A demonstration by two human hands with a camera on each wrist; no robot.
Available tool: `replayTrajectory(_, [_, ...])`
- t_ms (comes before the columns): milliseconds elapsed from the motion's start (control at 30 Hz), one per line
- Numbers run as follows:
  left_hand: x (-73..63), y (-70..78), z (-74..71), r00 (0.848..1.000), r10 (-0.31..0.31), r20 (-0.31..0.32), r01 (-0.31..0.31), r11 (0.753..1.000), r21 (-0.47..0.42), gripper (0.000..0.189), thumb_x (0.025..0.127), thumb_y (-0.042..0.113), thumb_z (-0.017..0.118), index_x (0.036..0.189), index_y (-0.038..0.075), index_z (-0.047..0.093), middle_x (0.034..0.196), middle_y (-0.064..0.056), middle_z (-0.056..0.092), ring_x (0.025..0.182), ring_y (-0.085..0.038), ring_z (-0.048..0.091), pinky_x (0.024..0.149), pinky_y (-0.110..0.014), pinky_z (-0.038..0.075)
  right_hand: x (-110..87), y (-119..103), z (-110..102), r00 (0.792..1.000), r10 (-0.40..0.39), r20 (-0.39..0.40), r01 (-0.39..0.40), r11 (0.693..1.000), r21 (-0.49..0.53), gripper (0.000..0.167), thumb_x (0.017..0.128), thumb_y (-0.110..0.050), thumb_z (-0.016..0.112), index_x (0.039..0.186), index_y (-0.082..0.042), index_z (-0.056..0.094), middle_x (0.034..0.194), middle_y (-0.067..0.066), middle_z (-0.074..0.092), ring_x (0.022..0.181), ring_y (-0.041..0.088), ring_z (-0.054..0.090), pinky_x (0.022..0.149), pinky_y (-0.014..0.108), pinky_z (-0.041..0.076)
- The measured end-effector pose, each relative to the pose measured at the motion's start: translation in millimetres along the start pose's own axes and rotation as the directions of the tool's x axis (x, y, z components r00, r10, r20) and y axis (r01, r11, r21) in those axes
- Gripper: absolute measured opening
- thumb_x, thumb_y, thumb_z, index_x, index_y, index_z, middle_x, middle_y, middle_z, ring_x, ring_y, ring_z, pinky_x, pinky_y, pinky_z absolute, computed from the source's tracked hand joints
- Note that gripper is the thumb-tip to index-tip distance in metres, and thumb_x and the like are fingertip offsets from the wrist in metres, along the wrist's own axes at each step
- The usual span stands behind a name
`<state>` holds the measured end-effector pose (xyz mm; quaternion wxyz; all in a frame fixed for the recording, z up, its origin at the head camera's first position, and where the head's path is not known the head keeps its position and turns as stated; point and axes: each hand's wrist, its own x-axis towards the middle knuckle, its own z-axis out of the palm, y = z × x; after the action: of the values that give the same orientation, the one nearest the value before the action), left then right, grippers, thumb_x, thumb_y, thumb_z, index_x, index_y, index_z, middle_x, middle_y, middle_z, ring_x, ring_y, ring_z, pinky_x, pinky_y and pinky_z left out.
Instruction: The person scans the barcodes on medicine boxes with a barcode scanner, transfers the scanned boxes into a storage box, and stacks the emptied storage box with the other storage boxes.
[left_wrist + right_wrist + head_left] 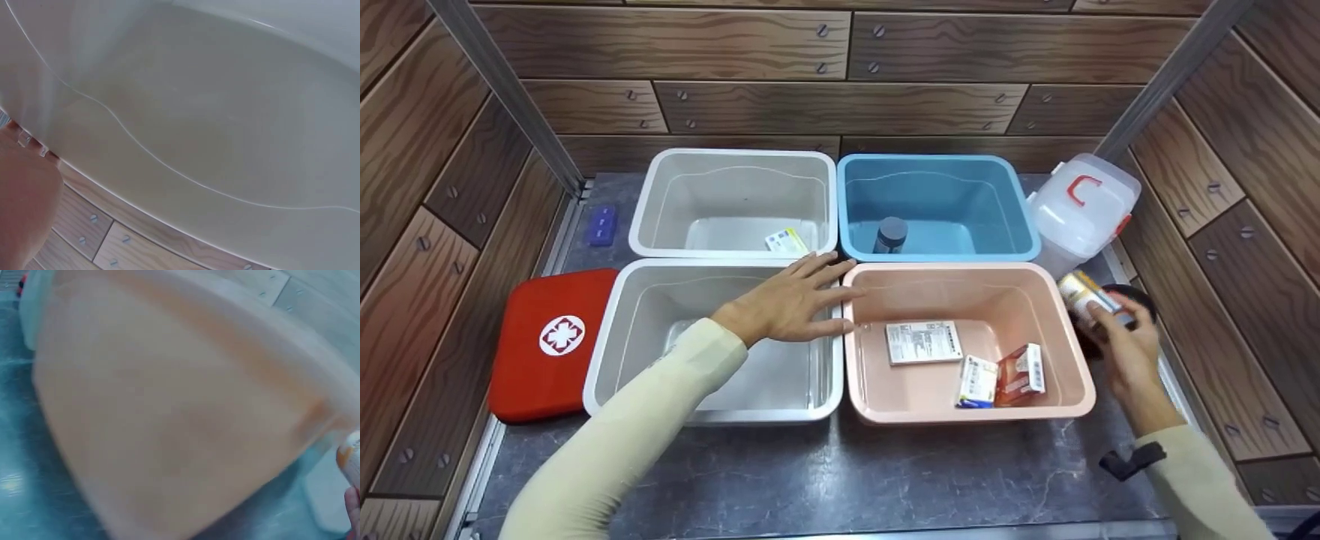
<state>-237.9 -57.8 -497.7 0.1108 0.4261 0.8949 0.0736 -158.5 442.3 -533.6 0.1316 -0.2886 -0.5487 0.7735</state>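
Note:
My right hand (1132, 349) grips a small white-and-orange cylindrical container (1080, 291) just outside the right edge of the pink bin (971, 414). In the right wrist view, the container's end and a few fingertips (352, 500) show at the right edge. My left hand (784, 304), fingers spread and holding nothing, is over the front grey bin (712, 416), its fingertips reaching the rims where the bins meet. Inside the pink bin lie a white printed box (924, 343), a white-and-blue box (978, 381) and a red box (1020, 375).
Behind stand a second grey bin (735, 156) with a small box (786, 241), and a blue bin (930, 161) holding a dark-capped bottle (892, 234). A red case (547, 345) and purple pill organizer (602, 225) lie left. A clear-lidded box (1087, 199) and black round object (1140, 298) are right.

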Motion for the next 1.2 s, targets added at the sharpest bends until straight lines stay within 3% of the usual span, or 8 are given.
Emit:
replayTrajectory(267, [0.7, -1.4, 1.2, 1.000, -0.002, -0.005, 0.002, 1.000, 0.005, 0.075, 0.108, 0.075, 0.035, 0.171, 0.035, 0.037, 0.185, -0.002, 0.015, 0.173, -0.030, 0.008, 0.141, -0.047, 0.005, 9.9, -59, 39, 0.980, -0.131, 0.148, 0.121, 0.990, 0.073, 0.043, 0.096, 0.010, 0.076, 0.130, -0.012, 0.062, 0.133, 0.005, 0.046, 0.106, 0.015, 0.063, 0.078, 0.026, 0.067])
replayTrajectory(400, [0.5, -1.0, 0.5, 1.000, -0.009, 0.001, 0.009, 1.000, -0.008, 0.076, 0.108, 0.076, 0.035, 0.172, 0.035, 0.035, 0.185, -0.001, 0.015, 0.173, -0.030, 0.007, 0.141, -0.047, 0.004, 17.1, -77, 67, 0.960, -0.171, 0.223, 0.146, 0.982, 0.123, 0.045, 0.095, 0.011, 0.076, 0.132, -0.008, 0.058, 0.131, 0.008, 0.049, 0.102, 0.017, 0.067, 0.078, 0.028, 0.068])
replayTrajectory(533, [0.5, -1.0, 0.6, 1.000, -0.005, 0.006, 0.005, 1.000, -0.011, 0.075, 0.108, 0.075, 0.035, 0.172, 0.035, 0.035, 0.185, -0.001, 0.014, 0.173, -0.030, 0.006, 0.141, -0.047, 0.004, 27.7, -86, 98, 0.941, -0.157, 0.300, 0.119, 0.983, 0.139, 0.047, 0.095, 0.012, 0.075, 0.133, -0.006, 0.056, 0.129, 0.008, 0.052, 0.095, 0.018, 0.072, 0.080, 0.029, 0.069])
replayTrajectory(633, [0.4, -1.7, 0.8, 1.000, 0.001, 0.005, -0.001, 1.000, -0.005, 0.075, 0.108, 0.075, 0.034, 0.172, 0.035, 0.036, 0.185, -0.001, 0.014, 0.173, -0.029, 0.005, 0.141, -0.047, 0.004, 37.2, -90, 124, 0.930, -0.098, 0.353, 0.066, 0.993, 0.102, 0.049, 0.096, 0.011, 0.075, 0.137, -0.008, 0.053, 0.132, 0.006, 0.048, 0.102, 0.018, 0.069, 0.084, 0.029, 0.068])
replayTrajectory(800, [1.1, -1.4, 1.0, 1.000, -0.012, 0.017, 0.012, 1.000, -0.006, 0.075, 0.108, 0.076, 0.033, 0.172, 0.037, 0.033, 0.185, 0.001, 0.012, 0.173, -0.029, 0.005, 0.141, -0.047, 0.004, 54.9, -84, 167, 0.920, 0.007, 0.391, 0.023, 0.997, -0.074, 0.048, 0.098, 0.005, 0.075, 0.135, -0.015, 0.052, 0.134, 0.002, 0.043, 0.121, 0.020, 0.054, 0.090, 0.026, 0.065])
replayTrajectory(900, [1.4, -0.9, 0.6, 1.000, -0.018, 0.020, 0.018, 1.000, -0.004, 0.075, 0.107, 0.077, 0.033, 0.172, 0.039, 0.032, 0.186, 0.001, 0.012, 0.173, -0.029, 0.005, 0.141, -0.047, 0.004, 63.4, -72, 189, 0.919, 0.050, 0.390, 0.010, 0.988, -0.151, 0.047, 0.098, 0.002, 0.077, 0.135, -0.015, 0.052, 0.134, 0.002, 0.045, 0.124, 0.022, 0.052, 0.097, 0.028, 0.064])
replayTrajectory(1100, [0.9, -1.2, 1.4, 1.000, -0.016, 0.008, 0.016, 1.000, 0.006, 0.076, 0.107, 0.078, 0.032, 0.172, 0.038, 0.034, 0.185, 0.001, 0.013, 0.173, -0.029, 0.005, 0.141, -0.048, 0.005, 71.4, -38, 222, 0.910, 0.148, 0.388, -0.032, 0.957, -0.288, 0.042, 0.100, -0.002, 0.076, 0.129, -0.014, 0.049, 0.132, 0.005, 0.044, 0.125, 0.023, 0.055, 0.109, 0.036, 0.060])
replayTrajectory(1200, [0.8, -1.1, 1.8, 1.000, -0.013, 0.005, 0.013, 1.000, 0.006, 0.076, 0.107, 0.078, 0.032, 0.172, 0.038, 0.035, 0.185, 0.001, 0.013, 0.173, -0.029, 0.005, 0.141, -0.048, 0.004, 69.2, -23, 233, 0.909, 0.188, 0.371, -0.035, 0.923, -0.383, 0.046, 0.101, -0.006, 0.075, 0.136, -0.012, 0.047, 0.137, 0.009, 0.043, 0.133, 0.027, 0.053, 0.112, 0.038, 0.058])
